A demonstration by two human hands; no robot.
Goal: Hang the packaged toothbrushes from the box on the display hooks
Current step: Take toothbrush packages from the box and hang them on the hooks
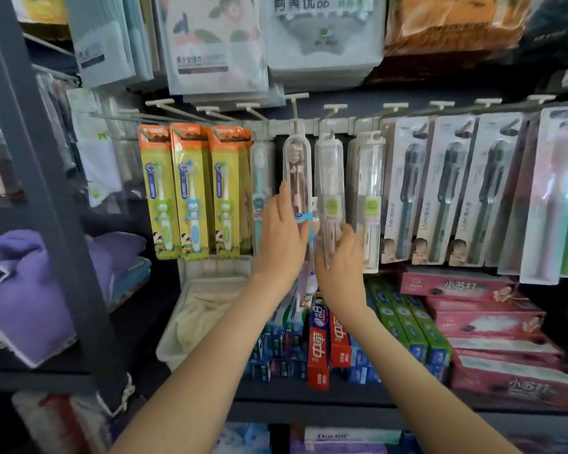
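A clear-cased toothbrush with a blue label [296, 172] hangs with its top at a white display hook [296, 103]. My left hand [281, 234] holds its lower part, fingers pointing up along the case. Just to the right hangs a second clear-cased toothbrush with a green label [329, 178]. My right hand [340, 257] grips the bottom of that case. More clear-cased toothbrushes [368, 191] hang further right. No box shows in this view.
Orange-and-yellow children's toothbrush packs [191, 191] hang left, grey-carded toothbrushes [440, 191] right. Toothpaste boxes [328, 342] lie on the shelf below, beside a white bin [177, 339] of cloths. A dark shelf post [46, 191] stands at left. Towel packs hang above.
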